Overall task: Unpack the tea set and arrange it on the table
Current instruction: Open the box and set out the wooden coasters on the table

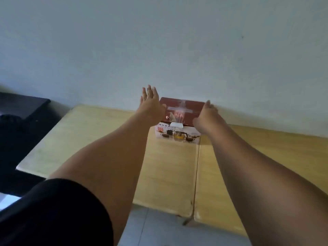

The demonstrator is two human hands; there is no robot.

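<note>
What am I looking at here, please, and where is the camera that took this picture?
There is no machine here. A person wears a camera on the head, so the single picture looks forward and down along both bare arms. The left hand and the right hand reach out with open fingers, one on each side of a box. The box is red on top, looks shut, and has teapots and cups printed on its front. It stands on a pale wooden table close to the wall. Neither hand grips anything; the blur hides whether they touch the box. A black sleeve shows at the lower left, and dark furniture stands left of the table.
</note>
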